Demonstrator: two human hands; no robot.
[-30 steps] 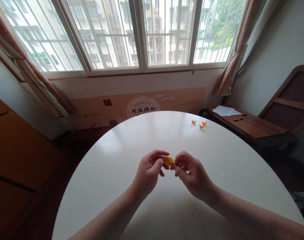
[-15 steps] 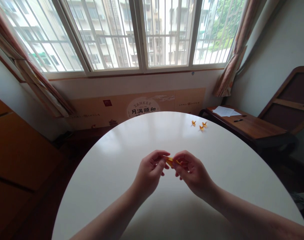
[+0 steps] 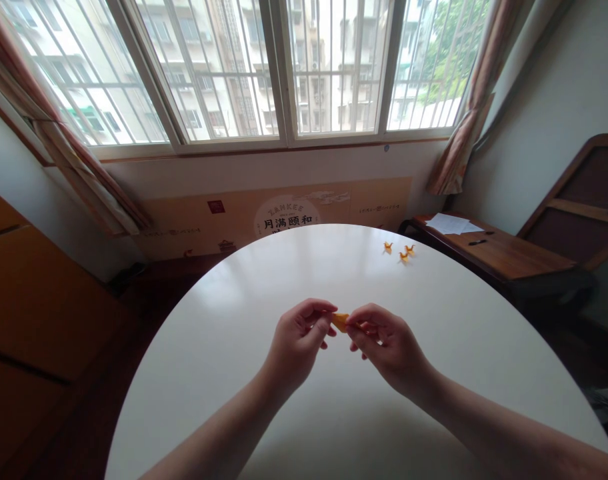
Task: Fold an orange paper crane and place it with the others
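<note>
A small folded piece of orange-yellow paper (image 3: 341, 322) is held above the white round table (image 3: 224, 393). My left hand (image 3: 304, 333) pinches its left end between thumb and forefinger. On the other side, my right hand (image 3: 381, 337) grips the right end the same way, other fingers curled beneath. The fingertips hide both ends of the paper. Farther off, near the table's back right edge, stand three small orange folded-paper birds, among them a left one (image 3: 387, 247), a front one (image 3: 403, 256) and a right one (image 3: 409, 249).
Right of the table is a low wooden side table (image 3: 529, 257) with white papers (image 3: 451, 224) and a dark pen (image 3: 477, 242). A barred window (image 3: 329, 73) with tied curtains (image 3: 464, 147) rises behind. An orange-brown cabinet (image 3: 39, 300) is at the left.
More of the orange paper's flat face shows between my hands, which have shifted very slightly apart. The three paper birds have stayed where they were.
</note>
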